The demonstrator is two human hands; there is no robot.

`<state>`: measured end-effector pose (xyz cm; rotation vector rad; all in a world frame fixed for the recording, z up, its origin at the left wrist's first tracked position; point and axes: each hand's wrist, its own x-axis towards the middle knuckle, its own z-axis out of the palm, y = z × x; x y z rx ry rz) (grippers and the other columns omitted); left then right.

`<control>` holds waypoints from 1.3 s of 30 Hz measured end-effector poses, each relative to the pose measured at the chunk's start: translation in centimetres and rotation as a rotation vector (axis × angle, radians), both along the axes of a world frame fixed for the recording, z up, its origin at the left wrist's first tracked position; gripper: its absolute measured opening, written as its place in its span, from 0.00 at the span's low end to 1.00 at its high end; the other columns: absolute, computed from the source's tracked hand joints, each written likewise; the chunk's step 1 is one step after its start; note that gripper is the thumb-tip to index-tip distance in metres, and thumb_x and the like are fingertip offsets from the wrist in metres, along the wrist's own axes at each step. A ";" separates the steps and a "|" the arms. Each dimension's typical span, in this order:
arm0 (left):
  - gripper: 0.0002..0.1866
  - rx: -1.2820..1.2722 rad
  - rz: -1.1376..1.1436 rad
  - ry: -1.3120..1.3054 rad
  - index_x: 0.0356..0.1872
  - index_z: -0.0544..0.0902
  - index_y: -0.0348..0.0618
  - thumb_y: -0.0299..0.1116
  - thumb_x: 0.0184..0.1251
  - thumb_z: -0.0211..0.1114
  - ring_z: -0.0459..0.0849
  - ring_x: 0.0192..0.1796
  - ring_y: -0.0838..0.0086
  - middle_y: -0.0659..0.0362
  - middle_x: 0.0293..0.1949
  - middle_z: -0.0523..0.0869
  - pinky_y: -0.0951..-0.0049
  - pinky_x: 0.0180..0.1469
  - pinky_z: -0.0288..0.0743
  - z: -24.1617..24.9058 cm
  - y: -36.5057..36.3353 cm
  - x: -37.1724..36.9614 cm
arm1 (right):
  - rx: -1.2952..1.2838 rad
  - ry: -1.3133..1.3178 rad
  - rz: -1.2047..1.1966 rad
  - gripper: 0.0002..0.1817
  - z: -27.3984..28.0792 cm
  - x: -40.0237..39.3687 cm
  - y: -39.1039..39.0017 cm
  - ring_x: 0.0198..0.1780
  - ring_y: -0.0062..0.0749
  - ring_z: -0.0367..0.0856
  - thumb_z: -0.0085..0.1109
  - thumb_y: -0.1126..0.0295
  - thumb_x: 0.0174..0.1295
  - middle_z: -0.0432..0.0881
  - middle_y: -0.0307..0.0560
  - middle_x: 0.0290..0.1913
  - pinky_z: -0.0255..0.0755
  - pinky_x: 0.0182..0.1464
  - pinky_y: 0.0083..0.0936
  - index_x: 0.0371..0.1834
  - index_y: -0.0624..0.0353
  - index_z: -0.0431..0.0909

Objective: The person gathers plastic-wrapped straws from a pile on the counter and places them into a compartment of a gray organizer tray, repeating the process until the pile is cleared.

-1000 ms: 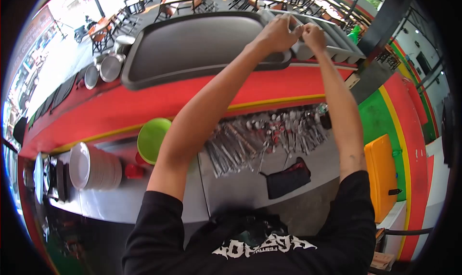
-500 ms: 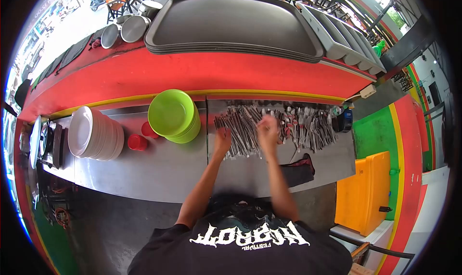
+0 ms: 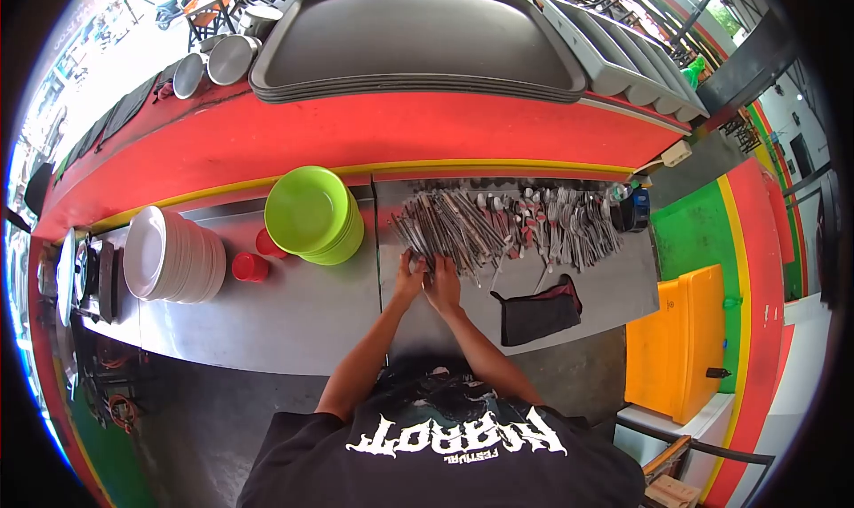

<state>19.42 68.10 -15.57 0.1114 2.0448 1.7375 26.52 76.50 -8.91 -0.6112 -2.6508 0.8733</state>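
A red ledge (image 3: pixel 400 127) backs the metal counter (image 3: pixel 258 330); left hand (image 3: pixel 409 278) and right hand (image 3: pixel 442 284) touch cutlery (image 3: pixel 458 227); their grip is unclear.

Stacked plates (image 3: pixel 181 257), two cups (image 3: pixel 251 266), stacked bowls (image 3: pixel 311 210) and cutlery (image 3: pixel 458 228) run left to right along the counter (image 3: pixel 249 330), a pouch (image 3: pixel 538 318) lying before the cutlery. On the ledge (image 3: pixel 374 130) behind, stacked trays (image 3: pixel 418 38) lie between pots (image 3: pixel 231 60) at left and a divided holder (image 3: pixel 607 59) at right

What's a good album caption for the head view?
Left hand and right hand at the cutlery, green bowls to the left.
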 end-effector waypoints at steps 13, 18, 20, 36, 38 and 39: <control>0.42 -0.032 0.128 0.017 0.59 0.73 0.31 0.55 0.51 0.76 0.76 0.61 0.56 0.42 0.58 0.77 0.63 0.62 0.68 3.5 0.4 1.4 | -0.229 -0.105 0.033 0.24 0.1 1.3 1.3 0.43 0.61 0.82 0.60 0.72 0.57 0.82 0.64 0.44 0.76 0.43 0.48 0.57 0.65 0.66; 0.47 -0.069 0.219 0.100 0.61 0.69 0.30 0.57 0.49 0.77 0.75 0.61 0.56 0.43 0.57 0.76 0.63 0.62 0.68 6.1 1.0 1.8 | -0.729 -0.240 0.048 0.19 3.3 3.0 1.9 0.25 0.37 0.82 0.51 0.72 0.64 0.82 0.54 0.33 0.75 0.27 0.30 0.56 0.67 0.65; 0.48 -0.068 0.217 0.089 0.64 0.67 0.29 0.55 0.50 0.77 0.77 0.58 0.62 0.46 0.54 0.80 0.67 0.61 0.68 5.7 1.2 1.3 | -0.864 -0.153 0.076 0.16 2.6 4.6 1.8 0.22 0.26 0.78 0.47 0.74 0.66 0.81 0.49 0.33 0.72 0.22 0.24 0.56 0.65 0.64; 0.29 -0.091 -0.322 0.059 0.48 0.56 0.40 0.58 0.73 0.51 0.82 0.46 0.53 0.35 0.44 0.77 0.60 0.46 0.77 5.0 3.8 8.6 | -0.999 -0.133 0.171 0.24 4.3 8.9 2.1 0.21 0.24 0.75 0.44 0.75 0.66 0.79 0.44 0.32 0.70 0.22 0.24 0.66 0.59 0.60; 0.33 -0.167 -0.470 -0.062 0.51 0.57 0.37 0.63 0.72 0.47 0.80 0.52 0.49 0.32 0.47 0.75 0.58 0.53 0.73 7.8 3.0 8.3 | -1.017 -0.173 0.212 0.25 4.4 9.5 2.8 0.22 0.24 0.75 0.44 0.75 0.66 0.79 0.45 0.34 0.71 0.24 0.24 0.68 0.58 0.59; 0.36 -0.195 -0.531 -0.076 0.53 0.58 0.35 0.65 0.72 0.45 0.79 0.54 0.47 0.32 0.48 0.74 0.57 0.55 0.72 8.1 2.8 8.3 | -1.020 -0.129 0.231 0.25 4.0 10.0 3.0 0.24 0.24 0.76 0.44 0.75 0.67 0.79 0.45 0.36 0.71 0.25 0.24 0.69 0.58 0.59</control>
